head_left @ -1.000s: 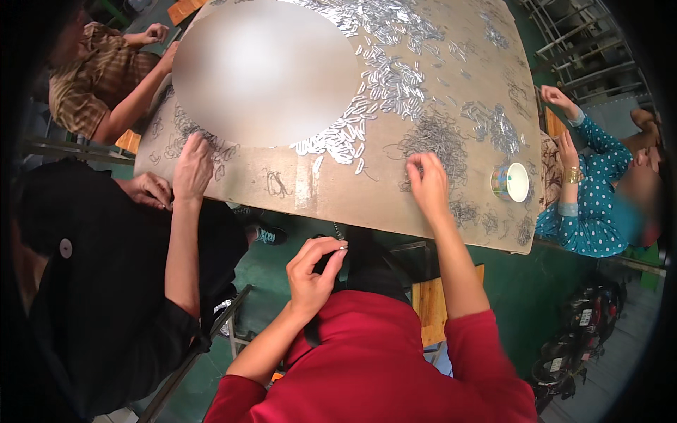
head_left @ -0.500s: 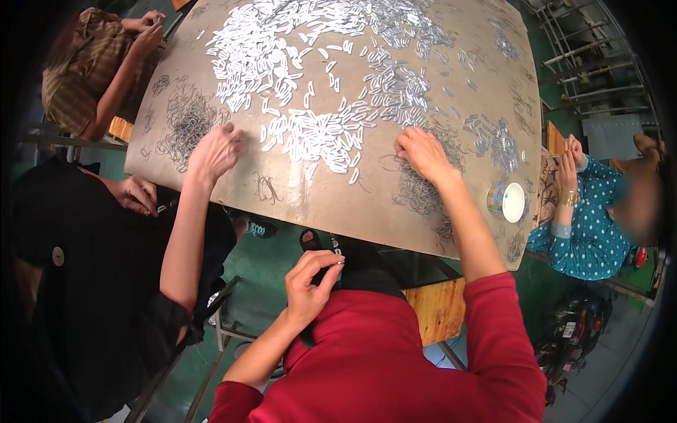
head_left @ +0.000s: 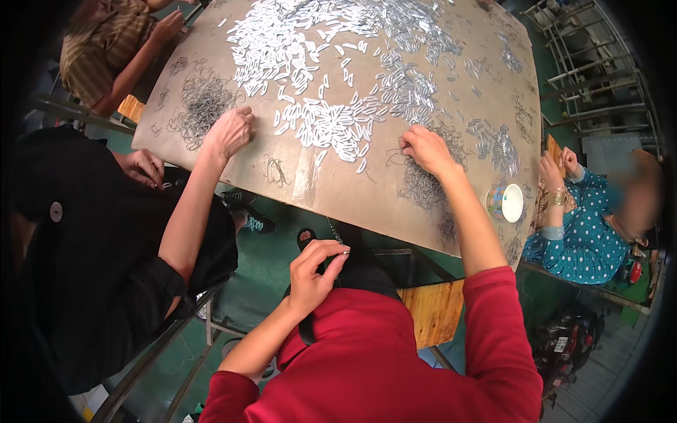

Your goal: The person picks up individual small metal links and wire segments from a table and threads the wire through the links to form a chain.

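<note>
My left hand (head_left: 316,273) is raised in front of my body, short of the table edge. Its thumb and forefinger pinch a small shiny metal piece (head_left: 345,252). A thin chain of small links (head_left: 332,229) shows just beyond the fingertips; whether it joins the piece is unclear. On the table my right hand (head_left: 429,150) rests with curled fingers at the edge of a heap of thin dark wire pieces (head_left: 423,185). Its fingertips are turned down, hiding whatever they grip. Left of it lies a pile of small, shiny white-silver oval pieces (head_left: 328,128).
A brown-covered table (head_left: 310,187) carries more oval pieces (head_left: 271,56) and another wire heap (head_left: 201,106). A white-rimmed tub (head_left: 512,202) stands near its right edge. At left, a black-sleeved co-worker's hand (head_left: 231,132) reaches over the table. Other people sit left and right.
The view has shifted slightly, so the table appears turned a little. Both my hands keep nearly the same places. The links near my left fingertips hang differently.
</note>
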Motion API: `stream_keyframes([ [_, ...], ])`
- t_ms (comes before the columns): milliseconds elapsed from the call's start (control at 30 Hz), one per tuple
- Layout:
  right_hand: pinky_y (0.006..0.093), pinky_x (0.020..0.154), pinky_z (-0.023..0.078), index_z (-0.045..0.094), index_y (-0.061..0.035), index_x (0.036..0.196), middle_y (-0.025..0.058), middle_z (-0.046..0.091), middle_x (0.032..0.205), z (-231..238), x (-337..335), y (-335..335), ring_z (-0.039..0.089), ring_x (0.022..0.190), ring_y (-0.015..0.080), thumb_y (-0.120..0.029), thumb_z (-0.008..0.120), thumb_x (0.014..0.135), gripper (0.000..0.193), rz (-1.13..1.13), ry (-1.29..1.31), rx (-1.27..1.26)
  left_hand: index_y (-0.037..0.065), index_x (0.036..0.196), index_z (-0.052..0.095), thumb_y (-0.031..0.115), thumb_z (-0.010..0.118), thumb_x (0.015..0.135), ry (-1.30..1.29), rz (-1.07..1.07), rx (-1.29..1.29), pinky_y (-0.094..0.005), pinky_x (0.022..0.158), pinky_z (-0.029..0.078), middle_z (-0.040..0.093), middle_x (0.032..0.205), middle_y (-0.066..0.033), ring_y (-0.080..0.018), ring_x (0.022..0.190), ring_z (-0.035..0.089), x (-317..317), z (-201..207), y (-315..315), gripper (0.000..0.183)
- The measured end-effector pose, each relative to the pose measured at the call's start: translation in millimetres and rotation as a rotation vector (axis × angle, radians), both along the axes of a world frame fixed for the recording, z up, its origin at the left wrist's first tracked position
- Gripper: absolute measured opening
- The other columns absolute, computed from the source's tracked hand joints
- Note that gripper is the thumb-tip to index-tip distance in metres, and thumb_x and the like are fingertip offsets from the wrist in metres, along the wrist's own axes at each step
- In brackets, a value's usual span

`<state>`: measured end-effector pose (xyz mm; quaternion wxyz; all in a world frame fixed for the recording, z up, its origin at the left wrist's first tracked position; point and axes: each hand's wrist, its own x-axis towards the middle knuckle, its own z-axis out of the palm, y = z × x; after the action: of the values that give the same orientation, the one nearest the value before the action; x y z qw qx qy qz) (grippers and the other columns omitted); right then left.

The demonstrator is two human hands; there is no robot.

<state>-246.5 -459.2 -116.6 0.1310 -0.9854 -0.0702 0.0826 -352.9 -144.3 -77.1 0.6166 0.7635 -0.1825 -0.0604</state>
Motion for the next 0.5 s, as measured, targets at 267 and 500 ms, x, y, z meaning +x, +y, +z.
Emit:
stream_keyframes([
  [267, 0.0360, 0.071, 0.045, 0.057, -0.0076, 0.082, 0.0053, 0.058, 0.084, 14, -13, 12, 0.056, 0.084, 0.0240, -0.008, 0.061, 0.075, 0.008, -0.185, -0.105, 0.116, 0.000, 0.085, 0.063, -0.004, 0.065, 0.073, 0.026, 0.005, -0.024, -0.0272, 0.066, 0.047, 0.062, 0.083, -0.0102, -0.0194, 0.073, 0.060, -8, 3, 3, 0.013],
  [500, 0.0231, 0.054, 0.048, 0.059, 0.0021, 0.089, 0.0074, 0.063, 0.074, 22, -50, 31, 0.061, 0.063, 0.0114, 0.002, 0.062, 0.077, 0.012, -0.706, -0.044, 0.992, -0.001, 0.085, 0.063, -0.004, 0.064, 0.074, 0.018, -0.002, -0.047, -0.0245, 0.061, 0.047, 0.062, 0.083, -0.0096, -0.0148, 0.067, 0.059, -6, 3, 4, 0.012],
])
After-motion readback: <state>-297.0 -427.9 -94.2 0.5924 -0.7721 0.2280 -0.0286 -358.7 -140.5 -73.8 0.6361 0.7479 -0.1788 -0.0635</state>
